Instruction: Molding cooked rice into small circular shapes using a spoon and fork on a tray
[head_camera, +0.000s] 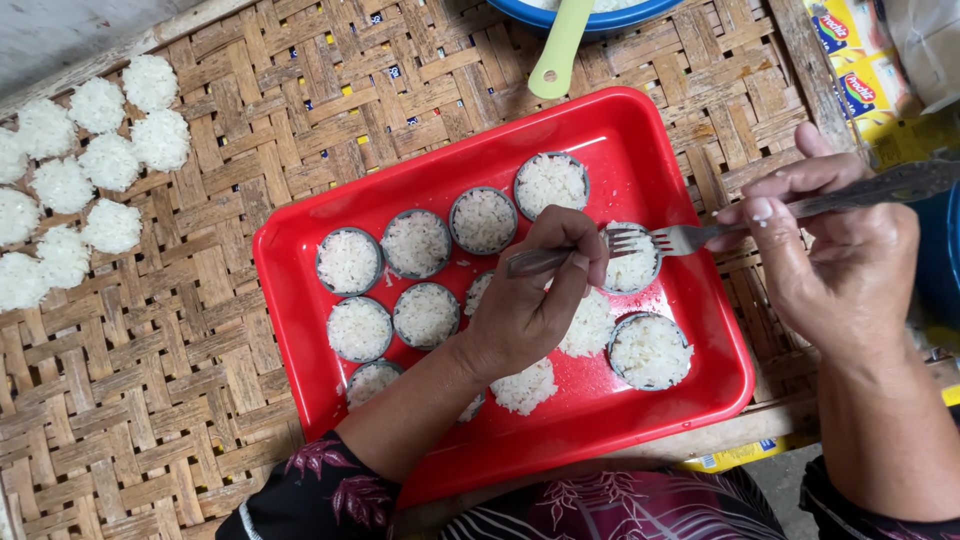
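A red plastic tray lies on a woven bamboo mat and carries several small round metal moulds packed with white rice. My left hand hovers over the tray's middle, gripping a fork whose tines point right. My right hand is at the tray's right edge, holding a second fork whose tines point left. The two sets of tines meet above a rice-filled mould. Some unmoulded rice discs lie in the tray under my left hand.
Several round rice cakes lie spread on the mat at the far left. A blue bowl with a light green spoon handle sits beyond the tray. Yellow packets are at the top right.
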